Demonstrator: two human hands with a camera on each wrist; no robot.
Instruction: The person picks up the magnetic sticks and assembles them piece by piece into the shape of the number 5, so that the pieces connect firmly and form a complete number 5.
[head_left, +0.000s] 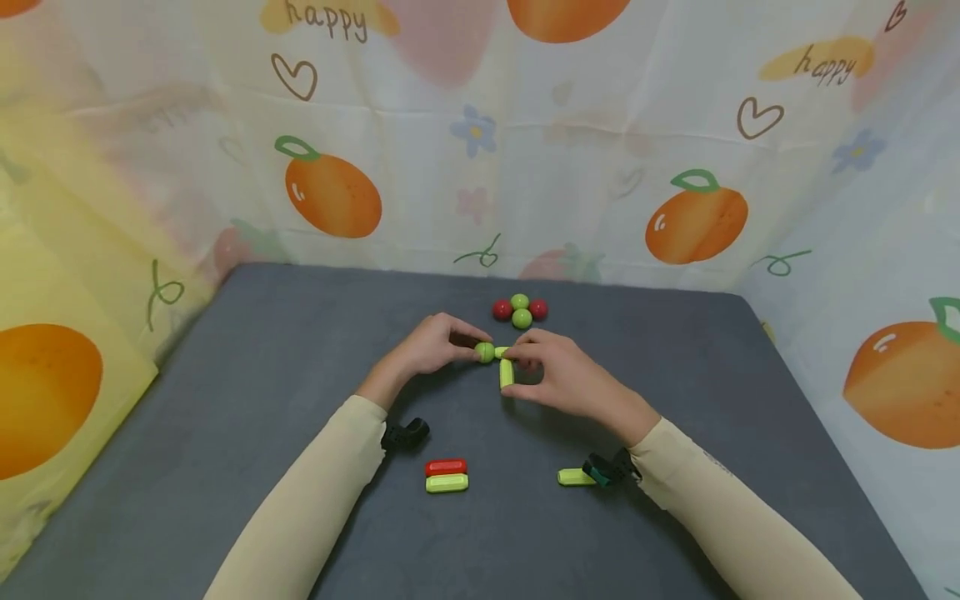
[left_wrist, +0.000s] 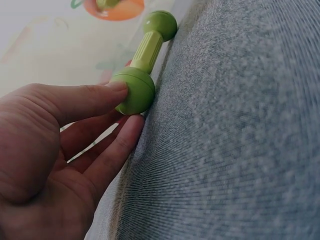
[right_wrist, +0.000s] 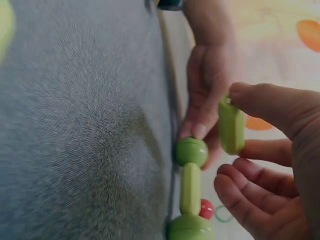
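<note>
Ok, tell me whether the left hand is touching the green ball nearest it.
Touching: the left wrist view shows the left hand pinching the green ball, thumb pressed against its surface.

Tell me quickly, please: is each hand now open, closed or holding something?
Left hand: holding a green ball.
Right hand: holding a light green stick.

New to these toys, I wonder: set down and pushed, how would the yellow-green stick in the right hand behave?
The yellow-green stick would probably slide more than roll, as its sides look faceted. It seems stiff: pinched at its ends, it shows no bend. Likely light: the right hand holds it by fingertips.
</note>
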